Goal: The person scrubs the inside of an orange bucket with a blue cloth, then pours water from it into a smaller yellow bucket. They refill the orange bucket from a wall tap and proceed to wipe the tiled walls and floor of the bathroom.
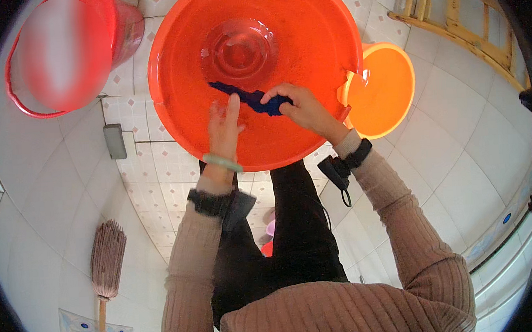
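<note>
A dark blue piece of cloth (pixel 262 103) stretches over a large orange-red plastic basin (pixel 191 138). Its right end is bunched inside the fingers of my right hand (pixel 306 106). My left hand (pixel 224 123) is slightly blurred, with fingers apart beside the cloth's left part; whether a finger touches it is hard to tell. Above the cloth, a round clear shape with rings (pixel 240 51) shows in the basin; it may be a clear bowl or shallow water. The basin's right rim has a broken notch.
An orange bucket (pixel 382 95) stands against the basin's right side. At upper left is a red bucket (pixel 127 33), partly blurred. A bamboo chair (pixel 462 17) occupies the upper right. A broom (pixel 109 262) leans at left, and a grey block (pixel 115 141) sits by the wall.
</note>
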